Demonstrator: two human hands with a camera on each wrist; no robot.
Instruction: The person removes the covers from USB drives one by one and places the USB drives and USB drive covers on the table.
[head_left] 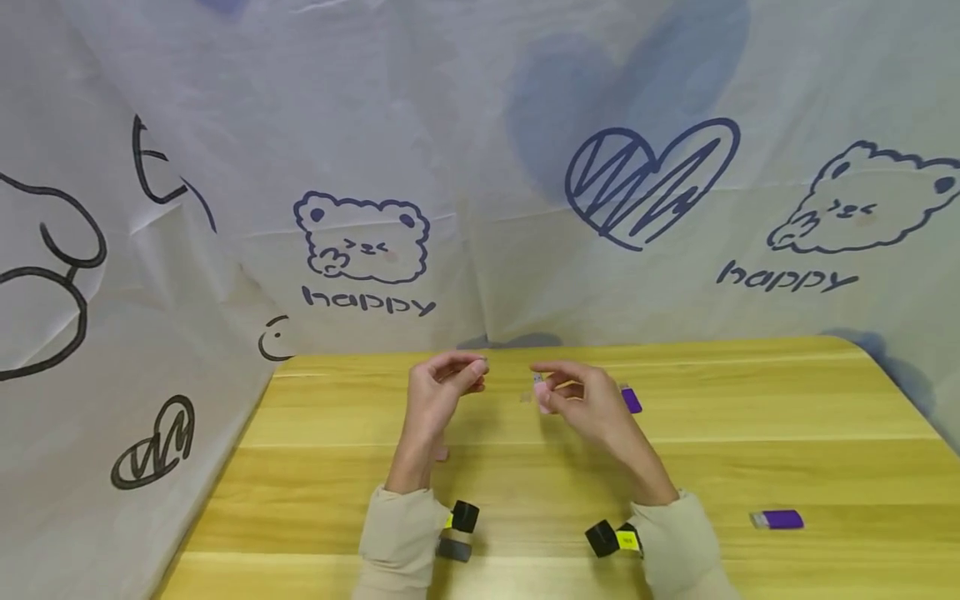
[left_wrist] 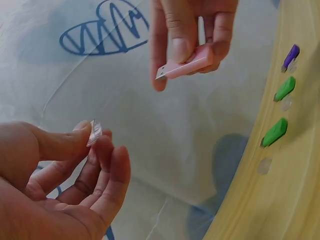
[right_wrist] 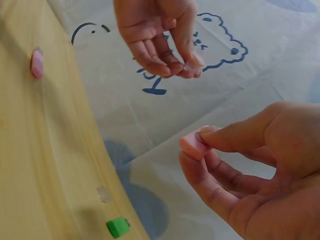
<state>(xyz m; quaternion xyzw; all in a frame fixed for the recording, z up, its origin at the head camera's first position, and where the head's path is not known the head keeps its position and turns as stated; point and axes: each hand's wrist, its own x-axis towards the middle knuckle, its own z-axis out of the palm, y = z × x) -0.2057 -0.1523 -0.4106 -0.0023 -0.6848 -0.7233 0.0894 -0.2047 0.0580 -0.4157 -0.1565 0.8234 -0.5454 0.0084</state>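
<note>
Between thumb and fingertips, my left hand (head_left: 442,387) pinches a small clear cap (left_wrist: 94,132). My right hand (head_left: 588,404) holds a pink USB flash drive (left_wrist: 192,64) by its body, the bare metal plug sticking out past the fingers. In the right wrist view the end of this pink drive (right_wrist: 194,145) shows between thumb and finger. Both hands are raised over the far part of the table, a gap between them, the cap apart from the drive.
On the wooden table (head_left: 315,500) lie a second pink drive (right_wrist: 37,63), purple drives (head_left: 631,398) (head_left: 783,519) and green drives (left_wrist: 275,132) (left_wrist: 285,88). A loose clear cap (left_wrist: 264,165) lies beside a green one. A printed cloth (head_left: 480,150) hangs behind and at the left.
</note>
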